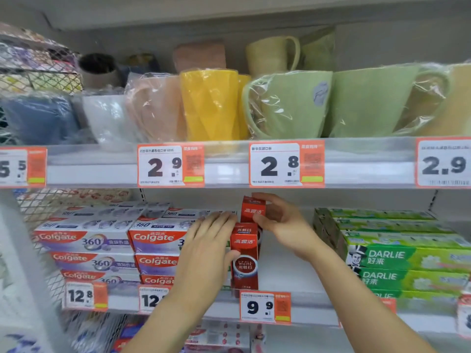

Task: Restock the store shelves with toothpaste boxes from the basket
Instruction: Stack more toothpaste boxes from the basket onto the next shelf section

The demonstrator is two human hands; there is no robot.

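Two red toothpaste boxes stand upright on the middle shelf [293, 273]. The front red box [244, 261] is at the shelf edge above the 9.9 price tag. My left hand [209, 245] lies flat against its left side, thumb touching the front. Behind it stands the rear red box [253, 208], with my right hand [283, 222] wrapped round its right side and top. The basket is out of view.
Stacked Colgate 360 boxes [102, 240] fill the shelf to the left, green Darlie boxes [397, 256] to the right, with a white gap between. Wrapped plastic cups [211, 105] line the shelf above. A wire mesh divider [38, 207] is at the far left.
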